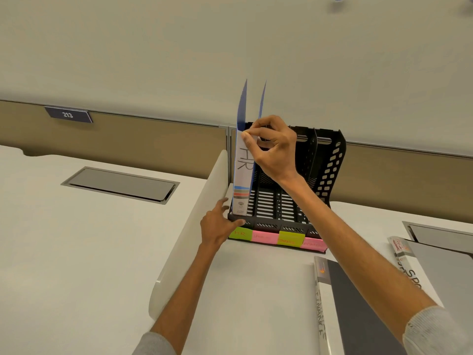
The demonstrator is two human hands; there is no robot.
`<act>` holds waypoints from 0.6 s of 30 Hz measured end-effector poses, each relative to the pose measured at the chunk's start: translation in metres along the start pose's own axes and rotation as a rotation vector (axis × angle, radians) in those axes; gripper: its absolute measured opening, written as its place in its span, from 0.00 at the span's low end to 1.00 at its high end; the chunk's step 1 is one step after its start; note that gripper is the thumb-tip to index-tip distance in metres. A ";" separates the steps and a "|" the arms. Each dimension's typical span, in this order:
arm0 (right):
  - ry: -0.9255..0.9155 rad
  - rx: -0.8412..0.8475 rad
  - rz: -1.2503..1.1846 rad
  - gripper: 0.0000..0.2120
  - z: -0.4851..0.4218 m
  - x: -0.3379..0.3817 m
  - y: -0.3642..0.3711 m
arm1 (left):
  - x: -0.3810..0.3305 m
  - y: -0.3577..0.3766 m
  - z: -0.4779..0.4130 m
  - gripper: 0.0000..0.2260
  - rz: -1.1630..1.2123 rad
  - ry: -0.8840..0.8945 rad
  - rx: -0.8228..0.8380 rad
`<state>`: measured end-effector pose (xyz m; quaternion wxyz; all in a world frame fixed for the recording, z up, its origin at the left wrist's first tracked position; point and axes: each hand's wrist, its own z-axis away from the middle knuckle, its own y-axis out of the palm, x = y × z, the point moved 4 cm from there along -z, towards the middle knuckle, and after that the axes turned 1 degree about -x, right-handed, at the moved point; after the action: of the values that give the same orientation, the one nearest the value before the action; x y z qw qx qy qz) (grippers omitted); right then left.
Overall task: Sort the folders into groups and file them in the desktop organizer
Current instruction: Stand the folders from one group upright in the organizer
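Right fingers (248,144) round upright HR folder (243,175)

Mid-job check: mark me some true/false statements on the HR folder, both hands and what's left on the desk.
1. The HR folder stands in the leftmost slot of the organizer. True.
2. The right hand is open and clear of the folder. False: it pinches the folder near the top of its spine.
3. The left hand rests on the organizer's front left corner. True.
4. The FINANCE folder is filed. False: it lies flat on the desk.
5. The sticky note below the HR folder is pink. False: it is green.
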<state>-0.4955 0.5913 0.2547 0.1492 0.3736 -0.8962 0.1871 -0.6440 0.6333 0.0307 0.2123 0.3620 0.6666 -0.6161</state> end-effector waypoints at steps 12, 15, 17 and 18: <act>0.028 0.484 0.228 0.20 -0.022 -0.012 0.007 | -0.014 0.010 0.010 0.32 -0.162 -0.061 -0.119; 0.066 0.550 0.201 0.20 -0.023 -0.010 0.010 | -0.014 0.015 0.012 0.31 -0.051 -0.041 -0.097; 0.078 0.557 0.193 0.18 -0.023 -0.012 0.012 | -0.011 0.019 0.013 0.31 0.010 -0.044 -0.081; 0.097 0.559 0.183 0.19 -0.022 -0.015 0.013 | -0.009 0.020 0.014 0.31 0.037 -0.045 -0.075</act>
<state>-0.4922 0.6187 0.2655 0.0657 0.3083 -0.8318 0.4569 -0.6255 0.6171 0.0220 0.2520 0.3519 0.6775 -0.5947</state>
